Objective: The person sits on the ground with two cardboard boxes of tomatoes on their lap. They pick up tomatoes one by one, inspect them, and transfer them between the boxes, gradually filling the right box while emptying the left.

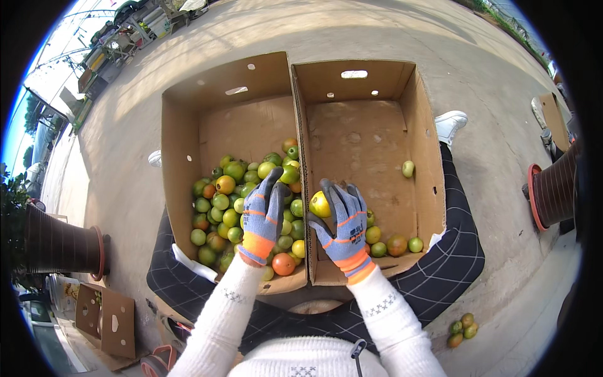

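Note:
Two open cardboard boxes stand side by side before me. Many green, yellow and orange tomatoes (220,201) lie in the near half of the left box (245,118). My left hand (264,212), in a blue-grey and orange work glove, is over them with its back to me; its palm is hidden. Above the near left part of the right box (358,136), my similarly gloved right hand (343,226) holds a yellow-green tomato (320,204) between thumb and fingers. Several tomatoes (396,245) lie along that box's near side, and a pale green one (408,168) by its right wall.
My legs in dark checked trousers (452,245) flank the boxes. Several tomatoes (464,330) sit on the concrete floor (499,188) at right. Large brown plant pots (66,240) stand on both sides. Another cardboard box (106,320) is at lower left.

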A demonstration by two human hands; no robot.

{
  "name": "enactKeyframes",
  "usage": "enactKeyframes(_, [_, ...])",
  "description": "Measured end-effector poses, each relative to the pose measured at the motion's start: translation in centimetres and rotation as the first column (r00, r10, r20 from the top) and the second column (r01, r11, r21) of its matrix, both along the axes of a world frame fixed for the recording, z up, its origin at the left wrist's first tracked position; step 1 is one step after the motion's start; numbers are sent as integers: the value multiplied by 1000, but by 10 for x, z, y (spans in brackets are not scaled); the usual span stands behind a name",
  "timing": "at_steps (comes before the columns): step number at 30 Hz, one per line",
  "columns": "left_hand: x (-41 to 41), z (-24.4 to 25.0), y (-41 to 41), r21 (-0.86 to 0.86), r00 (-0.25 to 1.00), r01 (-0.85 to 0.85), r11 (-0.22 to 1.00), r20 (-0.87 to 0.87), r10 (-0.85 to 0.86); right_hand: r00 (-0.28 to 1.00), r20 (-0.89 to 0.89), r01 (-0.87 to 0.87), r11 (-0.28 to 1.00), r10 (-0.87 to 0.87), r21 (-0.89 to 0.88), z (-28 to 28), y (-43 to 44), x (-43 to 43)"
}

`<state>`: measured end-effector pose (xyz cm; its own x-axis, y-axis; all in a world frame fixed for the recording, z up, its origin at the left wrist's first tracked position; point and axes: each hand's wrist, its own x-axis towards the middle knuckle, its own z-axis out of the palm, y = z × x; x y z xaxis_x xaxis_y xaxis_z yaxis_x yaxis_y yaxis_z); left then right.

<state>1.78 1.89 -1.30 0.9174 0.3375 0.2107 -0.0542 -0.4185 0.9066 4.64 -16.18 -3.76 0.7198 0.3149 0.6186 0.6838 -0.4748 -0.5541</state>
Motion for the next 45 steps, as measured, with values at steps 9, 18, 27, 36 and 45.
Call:
enactKeyframes(9, [66, -54, 32, 846, 960, 224, 484, -277, 40, 941, -93, 315, 942, -326, -115, -27, -5, 18])
enactKeyframes(18, [-23, 13, -16, -279, 977, 207, 938, 4, -214, 968, 107, -220, 972, 229, -86, 8, 7, -3])
enactKeyframes(27, [5, -21, 21, 523, 995, -81, 849, 90, 40, 987, -134, 131, 935, -91, 330, -6, -1, 6])
enactKeyframes(36, [59, -61, 36, 896, 840, 404, 183, -443, 313, 916, -190, 350, 936, -353, -50, -33, 1, 16])
enactKeyframes(45, [-33, 7, 8, -102, 953, 219, 971, -190, -235, 963, 85, -246, 961, 257, -127, 15, 9, -4])
